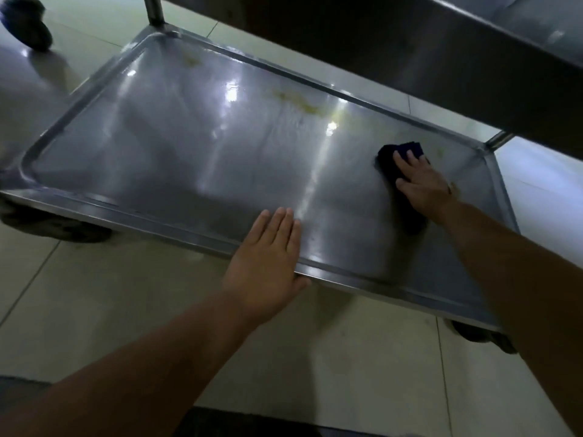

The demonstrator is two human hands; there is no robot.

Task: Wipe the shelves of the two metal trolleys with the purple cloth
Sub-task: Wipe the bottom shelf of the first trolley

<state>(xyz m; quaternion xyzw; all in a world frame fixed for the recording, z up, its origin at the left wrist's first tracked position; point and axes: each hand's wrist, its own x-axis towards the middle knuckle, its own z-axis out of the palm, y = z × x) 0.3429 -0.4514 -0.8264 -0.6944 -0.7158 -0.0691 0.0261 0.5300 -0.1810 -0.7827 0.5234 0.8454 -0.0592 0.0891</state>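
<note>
The bottom shelf (176, 152) of a metal trolley fills the view, shiny steel with a raised rim. My right hand (422, 184) presses flat on the dark purple cloth (389, 156) near the shelf's far right corner. My left hand (268, 263) lies flat with fingers together on the shelf's near rim, holding nothing. Yellowish smears (299, 102) mark the shelf near its far edge, left of the cloth.
The trolley's upper shelf (473, 58) overhangs at top right. A corner post (153, 9) rises at the far left and another post (500, 140) at the right. Trolley wheels (63, 227) sit on pale floor tiles (362, 357). A second trolley's edge (19, 99) and wheel (31, 29) show at left.
</note>
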